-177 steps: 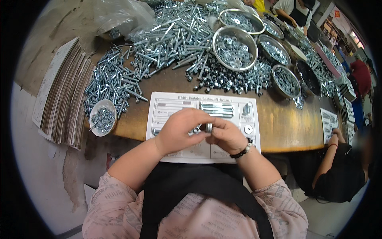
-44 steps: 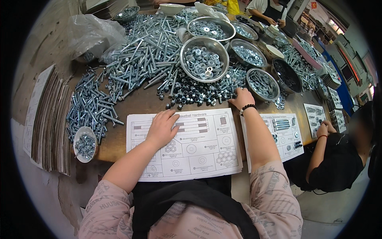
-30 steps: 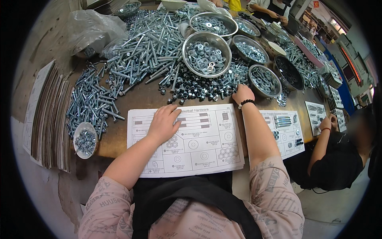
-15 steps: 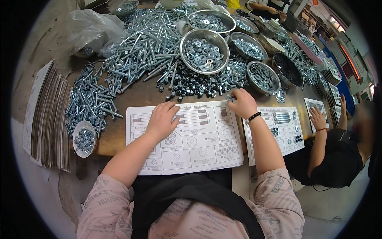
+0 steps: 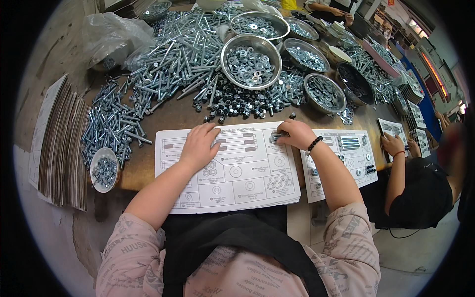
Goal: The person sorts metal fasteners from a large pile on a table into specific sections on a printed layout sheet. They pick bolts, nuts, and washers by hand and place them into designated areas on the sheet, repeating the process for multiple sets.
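A stack of printed white parts sheets with boxed drawings of hardware lies in front of me at the table edge. My left hand rests on the upper left of the top sheet, fingers outstretched and holding nothing. At the sheet's upper right, my right hand, with a dark bead bracelet, has its fingertips closed on short silvery bolts over a drawn box. The fingers partly hide those pieces. Just beyond the sheet lies a heap of black-and-silver nuts.
Long bolts are piled behind, shorter bolts at left. Steel bowls of washers stand at the back. A small white bowl sits near a tall card stack. At right, another filled sheet lies beside a co-worker's arm.
My right hand has come down from above the sheet's top edge onto its upper right box, bringing the bolts. My left hand stays nearly in place. The co-worker's hands have shifted.
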`<state>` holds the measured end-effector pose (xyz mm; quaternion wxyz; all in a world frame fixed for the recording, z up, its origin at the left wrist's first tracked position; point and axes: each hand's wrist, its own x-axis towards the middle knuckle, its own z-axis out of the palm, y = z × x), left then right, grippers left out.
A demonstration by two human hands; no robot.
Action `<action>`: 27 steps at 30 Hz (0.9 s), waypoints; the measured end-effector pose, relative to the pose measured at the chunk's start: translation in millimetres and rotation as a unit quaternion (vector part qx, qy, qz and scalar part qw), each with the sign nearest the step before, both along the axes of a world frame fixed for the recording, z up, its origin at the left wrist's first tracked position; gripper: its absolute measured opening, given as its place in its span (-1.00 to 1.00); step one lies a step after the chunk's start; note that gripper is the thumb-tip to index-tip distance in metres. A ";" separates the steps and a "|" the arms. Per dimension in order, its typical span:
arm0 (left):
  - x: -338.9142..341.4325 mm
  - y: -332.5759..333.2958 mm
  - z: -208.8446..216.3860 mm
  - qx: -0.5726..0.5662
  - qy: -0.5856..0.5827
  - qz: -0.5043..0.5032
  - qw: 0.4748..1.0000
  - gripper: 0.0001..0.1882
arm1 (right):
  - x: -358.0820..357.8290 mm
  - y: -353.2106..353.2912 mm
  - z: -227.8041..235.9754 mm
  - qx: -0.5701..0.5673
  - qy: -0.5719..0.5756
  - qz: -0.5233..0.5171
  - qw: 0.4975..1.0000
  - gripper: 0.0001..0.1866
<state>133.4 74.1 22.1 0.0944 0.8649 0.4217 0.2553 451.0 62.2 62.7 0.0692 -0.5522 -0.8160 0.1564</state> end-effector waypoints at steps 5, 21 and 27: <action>20.4 -2.4 11.0 -0.138 -0.068 -0.033 0.988 -0.61 | 3.6 -17.1 -4.9 0.036 0.156 -0.148 0.976 -0.79; 137.4 -1.4 -7.3 -0.089 -0.055 -0.055 0.993 -0.84 | -5.0 -16.6 -29.3 0.025 0.177 -0.205 0.962 -0.82; 139.1 -8.1 -6.7 -0.052 -0.060 -0.043 0.996 -0.84 | -3.4 -12.9 -42.9 0.029 0.234 -0.210 0.949 -0.84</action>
